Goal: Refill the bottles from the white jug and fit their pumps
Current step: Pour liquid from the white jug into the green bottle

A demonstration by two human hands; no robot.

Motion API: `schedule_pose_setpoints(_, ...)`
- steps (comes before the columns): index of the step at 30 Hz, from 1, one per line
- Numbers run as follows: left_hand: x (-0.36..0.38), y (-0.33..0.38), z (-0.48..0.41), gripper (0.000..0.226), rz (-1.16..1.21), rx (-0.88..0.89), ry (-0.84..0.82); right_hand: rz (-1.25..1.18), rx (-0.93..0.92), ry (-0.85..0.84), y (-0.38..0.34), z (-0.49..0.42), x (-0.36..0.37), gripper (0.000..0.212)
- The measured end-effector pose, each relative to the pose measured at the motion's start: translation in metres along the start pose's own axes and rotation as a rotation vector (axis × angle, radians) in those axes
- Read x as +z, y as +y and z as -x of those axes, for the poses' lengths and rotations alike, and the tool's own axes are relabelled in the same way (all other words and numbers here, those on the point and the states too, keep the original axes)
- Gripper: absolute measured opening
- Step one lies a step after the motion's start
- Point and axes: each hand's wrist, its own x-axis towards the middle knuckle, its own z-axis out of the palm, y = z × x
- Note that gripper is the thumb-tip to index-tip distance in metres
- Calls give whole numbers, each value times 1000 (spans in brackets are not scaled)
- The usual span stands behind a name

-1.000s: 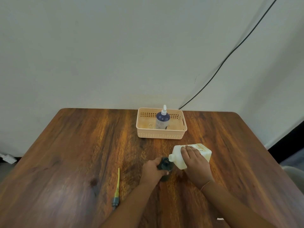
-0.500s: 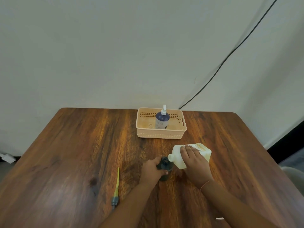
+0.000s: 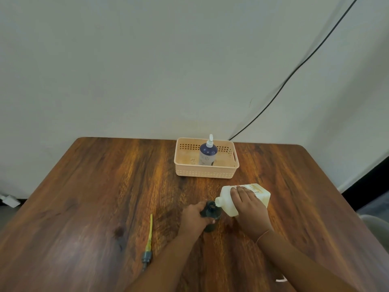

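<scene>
Right hand (image 3: pixel 250 209) clasps the tipped white jug (image 3: pixel 244 199) across its smooth, rigid, probably weighty flank, spout just past its fingertips at the dark bottle (image 3: pixel 211 212), which left hand (image 3: pixel 194 216) fingers encircle; grip both mid-body, since wet plastic would likely slip.

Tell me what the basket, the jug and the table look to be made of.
Basket: likely moulded plastic, matte peach, with punched square holes in its walls.
White jug: seemingly translucent plastic; a yellowish tint shows through its walls.
Table: wood or wood-look laminate, with streaked brown grain and a soft sheen; I cannot tell which.
</scene>
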Motion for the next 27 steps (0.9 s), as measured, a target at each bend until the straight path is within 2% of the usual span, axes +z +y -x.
schedule_pose_setpoints(8, 1, 0, 0, 70, -10, 0, 5, -9, 50, 17, -1, 3, 7, 83)
schedule_pose_setpoints(13, 0, -1, -1, 70, -34, 28, 1, -131, 112, 65, -2, 7, 12, 79)
schedule_pose_setpoints(16, -1, -1, 0, 73, -31, 28, 2, -331, 239, 100, -6, 11, 17, 77)
schedule_pose_setpoints(22, -1, 0, -1, 74, -53, 35, 0, -758, 638, 173, -12, 22, 30, 73)
schedule_pose_setpoints(27, -1, -1, -1, 75, -58, 40, 2, -902, 818, 295, -4, 27, 40, 70)
